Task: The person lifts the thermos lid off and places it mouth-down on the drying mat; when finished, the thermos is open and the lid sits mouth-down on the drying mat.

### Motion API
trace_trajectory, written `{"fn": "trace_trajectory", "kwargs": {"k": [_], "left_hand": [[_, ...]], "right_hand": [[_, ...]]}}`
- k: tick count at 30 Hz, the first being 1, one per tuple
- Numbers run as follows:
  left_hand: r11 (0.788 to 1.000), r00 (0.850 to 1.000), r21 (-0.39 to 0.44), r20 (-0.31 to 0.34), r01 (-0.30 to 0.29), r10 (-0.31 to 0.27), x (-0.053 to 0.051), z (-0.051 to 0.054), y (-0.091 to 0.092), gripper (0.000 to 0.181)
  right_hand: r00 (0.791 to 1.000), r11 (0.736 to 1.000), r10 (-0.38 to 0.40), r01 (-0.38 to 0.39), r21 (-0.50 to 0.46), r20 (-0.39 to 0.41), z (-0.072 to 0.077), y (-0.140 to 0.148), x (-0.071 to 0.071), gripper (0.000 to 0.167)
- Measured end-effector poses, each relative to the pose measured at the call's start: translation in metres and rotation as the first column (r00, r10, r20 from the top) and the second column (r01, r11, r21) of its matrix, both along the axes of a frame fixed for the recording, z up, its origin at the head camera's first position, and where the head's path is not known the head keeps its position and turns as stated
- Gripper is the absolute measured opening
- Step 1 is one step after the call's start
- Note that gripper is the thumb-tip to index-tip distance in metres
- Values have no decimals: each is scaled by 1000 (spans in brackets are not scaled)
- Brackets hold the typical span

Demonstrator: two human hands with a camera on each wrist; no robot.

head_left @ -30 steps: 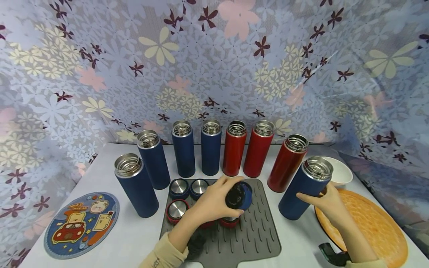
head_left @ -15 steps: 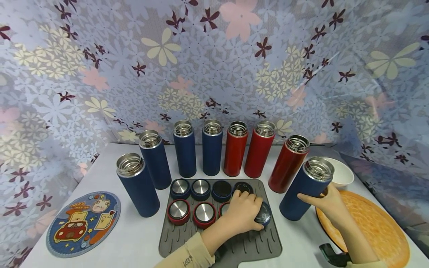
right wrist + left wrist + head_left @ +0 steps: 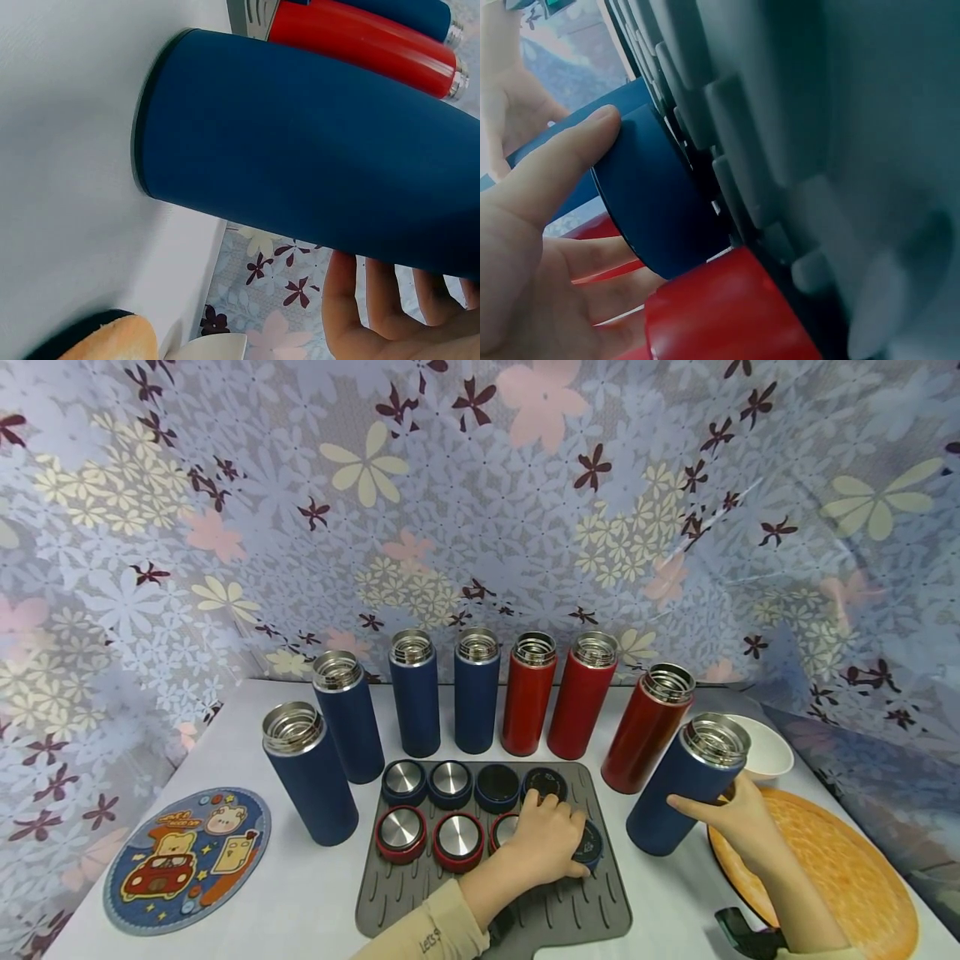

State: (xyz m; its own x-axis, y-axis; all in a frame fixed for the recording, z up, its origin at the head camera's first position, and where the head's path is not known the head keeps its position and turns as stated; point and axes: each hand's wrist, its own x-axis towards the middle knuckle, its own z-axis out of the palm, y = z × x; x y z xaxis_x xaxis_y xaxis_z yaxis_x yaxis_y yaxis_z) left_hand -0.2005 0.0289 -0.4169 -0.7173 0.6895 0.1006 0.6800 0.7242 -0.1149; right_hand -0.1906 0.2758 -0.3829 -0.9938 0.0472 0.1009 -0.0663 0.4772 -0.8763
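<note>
My left hand (image 3: pixel 546 842) is low over the grey mat (image 3: pixel 570 922), holding a blue bottle lid (image 3: pixel 591 843) at the front row's right end. In the left wrist view the thumb lies on the blue lid's (image 3: pixel 656 187) side, with the fingers at its other side; a red lid (image 3: pixel 727 307) is close by. My right hand (image 3: pixel 727 814) grips an uncapped blue bottle (image 3: pixel 671 793) that stands on the table at the right. Its thumb crosses the front of the bottle; the right wrist view has the fingers (image 3: pixel 386 300) along the blue body (image 3: pixel 300 142).
Several uncapped blue bottles (image 3: pixel 412 706) and red bottles (image 3: pixel 528 706) stand in an arc behind the mat. More lids (image 3: pixel 459 837) sit in two rows on it. A round cartoon placemat (image 3: pixel 187 860) lies left. A white bowl (image 3: pixel 765 747) and a pizza-like round mat (image 3: pixel 840 868) are right.
My left hand has come down to the right with the blue lid, from above the mat onto its front row. The right hand has stayed on its bottle.
</note>
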Motion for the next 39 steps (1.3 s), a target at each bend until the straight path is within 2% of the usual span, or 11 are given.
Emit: {"fn": "trace_trajectory", "kwargs": {"k": [5, 17, 22, 25, 29, 32, 35, 39], "left_hand": [[1000, 1000, -13, 15, -5, 5, -1, 0, 2, 65], [1000, 1000, -2, -11, 2, -2, 1, -1, 2, 67], [1000, 1000, -5, 5, -11, 11, -1, -2, 2, 70], [1000, 1000, 3, 26, -17, 16, -1, -1, 1, 74], [999, 1000, 42, 23, -5, 4, -2, 3, -3, 79], [994, 1000, 105, 10, 12, -14, -4, 11, -13, 80], [985, 1000, 174, 17, 8, -11, -6, 21, -30, 79], [967, 998, 248, 42, -61, 52, -11, 31, -57, 77]], "right_hand": [[1000, 1000, 2, -2, 7, -7, -1, 0, 0, 89], [1000, 1000, 10, -10, -9, 7, 1, 0, -1, 91], [999, 999, 32, -32, -13, -23, 2, -2, -1, 92], [998, 998, 43, -46, -52, -43, 4, -3, -1, 95], [995, 998, -15, 9, -58, -100, 10, -2, 2, 99], [977, 995, -62, 46, -86, -205, 18, -1, 6, 99], [938, 987, -63, 7, -163, -341, 28, -3, 11, 100], [889, 983, -88, 4, -186, -449, 44, -13, 17, 101]]}}
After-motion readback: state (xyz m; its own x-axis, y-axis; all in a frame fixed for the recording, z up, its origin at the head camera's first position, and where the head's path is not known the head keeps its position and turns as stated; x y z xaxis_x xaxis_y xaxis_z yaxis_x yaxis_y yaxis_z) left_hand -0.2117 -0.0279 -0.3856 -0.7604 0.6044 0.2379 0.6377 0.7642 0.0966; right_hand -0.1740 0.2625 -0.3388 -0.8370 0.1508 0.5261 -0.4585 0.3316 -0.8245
